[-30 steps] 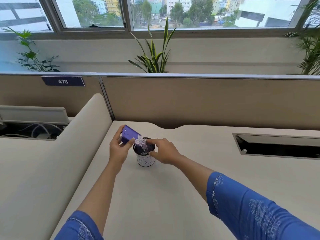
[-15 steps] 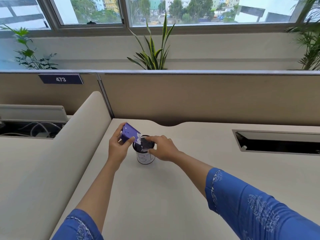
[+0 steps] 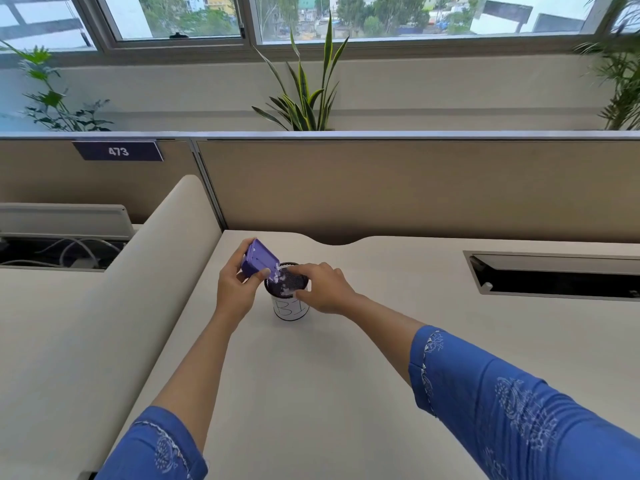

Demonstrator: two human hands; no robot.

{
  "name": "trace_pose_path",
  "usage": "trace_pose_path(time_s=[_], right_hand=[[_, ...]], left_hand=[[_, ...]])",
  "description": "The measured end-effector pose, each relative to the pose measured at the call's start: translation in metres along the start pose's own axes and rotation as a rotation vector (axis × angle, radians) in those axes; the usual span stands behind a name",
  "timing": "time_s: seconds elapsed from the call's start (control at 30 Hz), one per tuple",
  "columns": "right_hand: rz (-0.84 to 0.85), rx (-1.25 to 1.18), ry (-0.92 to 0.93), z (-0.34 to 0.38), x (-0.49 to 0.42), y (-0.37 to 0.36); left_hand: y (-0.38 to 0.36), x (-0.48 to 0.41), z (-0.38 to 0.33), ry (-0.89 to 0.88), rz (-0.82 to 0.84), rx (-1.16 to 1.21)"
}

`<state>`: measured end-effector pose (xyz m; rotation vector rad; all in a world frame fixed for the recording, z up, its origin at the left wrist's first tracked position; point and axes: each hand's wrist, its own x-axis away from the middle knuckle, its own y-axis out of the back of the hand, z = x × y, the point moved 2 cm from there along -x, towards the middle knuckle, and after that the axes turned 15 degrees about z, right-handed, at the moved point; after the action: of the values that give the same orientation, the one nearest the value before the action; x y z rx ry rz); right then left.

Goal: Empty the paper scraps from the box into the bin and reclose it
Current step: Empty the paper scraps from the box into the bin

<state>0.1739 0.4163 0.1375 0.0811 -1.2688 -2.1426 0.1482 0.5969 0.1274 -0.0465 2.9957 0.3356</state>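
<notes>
A small purple box [image 3: 259, 260] is tipped, its open end down over the rim of a small black mesh bin [image 3: 290, 299] with a white paper label. My left hand [image 3: 235, 292] grips the box from the left and below. White paper scraps [image 3: 281, 279] cling at the box mouth and lie inside the bin. My right hand [image 3: 323, 287] holds the bin's right rim and side, thumb on the label. The box's lid is not visible.
The bin stands on a cream desk [image 3: 311, 393]. A rounded cream divider [image 3: 145, 278] runs along the left and a brown partition [image 3: 398, 188] closes the back. An open cable slot [image 3: 554, 277] is set into the desk at right.
The box has tilted a little steeper over the bin, and fewer scraps show at its mouth. Both hands stay in place on box and bin.
</notes>
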Motion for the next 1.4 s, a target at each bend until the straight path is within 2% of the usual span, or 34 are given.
trace_pose_path(time_s=[0.4, 0.6, 0.77, 0.93, 1.27, 1.4], right_hand=[[0.026, -0.010, 0.001, 0.006, 0.001, 0.002], [0.080, -0.161, -0.022, 0.022, -0.010, 0.006], [0.099, -0.258, -0.033, 0.023, -0.010, 0.008], [0.105, -0.303, -0.040, 0.018, -0.007, 0.007], [0.089, -0.370, -0.047, 0.017, -0.006, 0.009], [0.149, -0.362, -0.027, 0.018, -0.005, 0.008]], left_hand=[[-0.003, 0.001, 0.003, 0.023, -0.048, 0.047], [-0.010, 0.001, 0.001, -0.014, 0.036, -0.003], [-0.010, 0.000, 0.001, -0.002, 0.006, -0.011], [-0.011, 0.001, -0.001, -0.015, 0.057, -0.021], [-0.011, 0.000, -0.003, -0.005, 0.055, -0.058], [-0.012, 0.000, -0.002, 0.010, 0.076, -0.058]])
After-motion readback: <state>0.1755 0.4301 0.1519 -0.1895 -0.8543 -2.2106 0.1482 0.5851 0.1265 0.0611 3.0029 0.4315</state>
